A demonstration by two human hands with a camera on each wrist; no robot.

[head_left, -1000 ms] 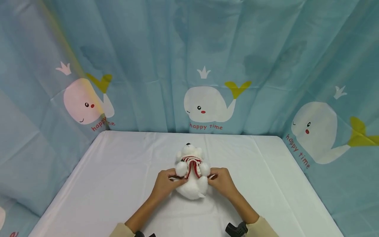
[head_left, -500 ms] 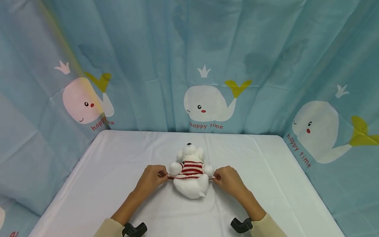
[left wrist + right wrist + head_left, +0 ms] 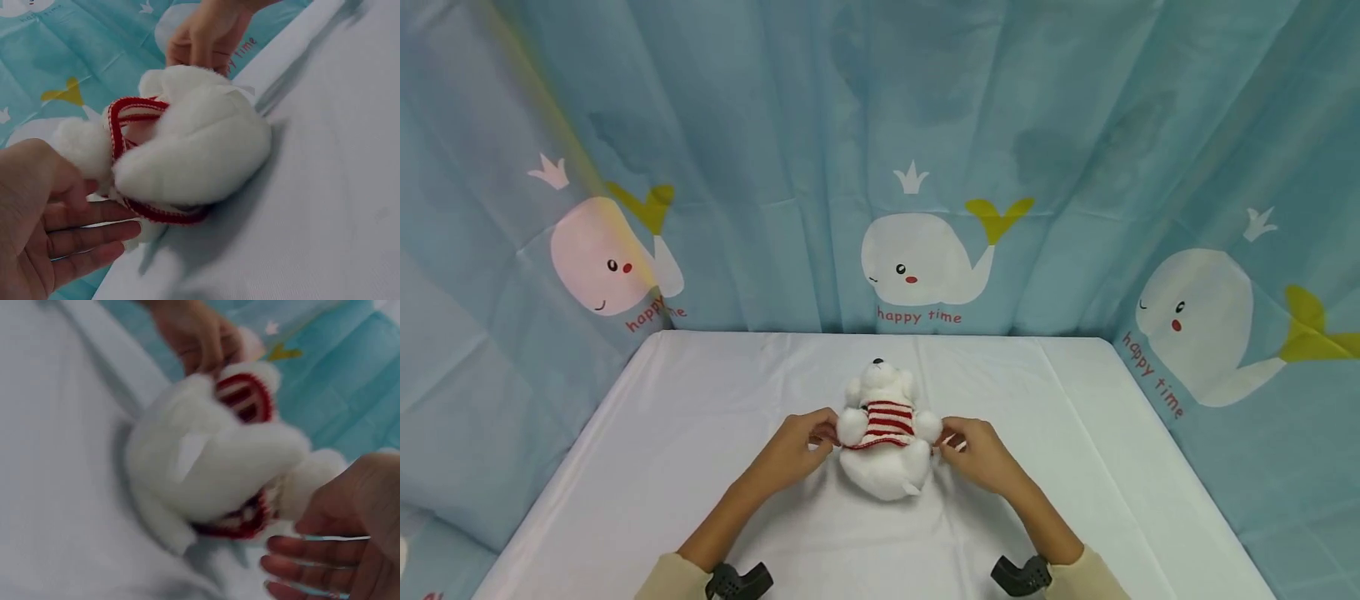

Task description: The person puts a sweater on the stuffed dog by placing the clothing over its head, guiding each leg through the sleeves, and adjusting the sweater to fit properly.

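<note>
A white plush bear (image 3: 883, 471) lies on its back on the table, head toward the far edge, wearing a red-and-white striped sweater (image 3: 889, 421). On its left side, my left hand (image 3: 805, 442) touches the sweater's hem beside the bear's arm. Its lower fingers (image 3: 94, 240) are straight and spread in the left wrist view. My right hand (image 3: 977, 450) is at the opposite side of the hem, thumb and fingers apart. In the right wrist view, its fingers (image 3: 312, 556) extend close by the sweater's red trim, which hangs loose around the bear's legs.
A white cloth covers the table (image 3: 737, 375). Behind it and at both sides hangs a blue curtain (image 3: 760, 167) printed with whales. Black wrist devices (image 3: 739, 581) sit on both forearms, below beige sleeves (image 3: 673, 577).
The sweater's front, bunched up at first, came down over the bear's belly as both hands pulled the hem outward. Now the hem is slacker and the fingers have loosened.
</note>
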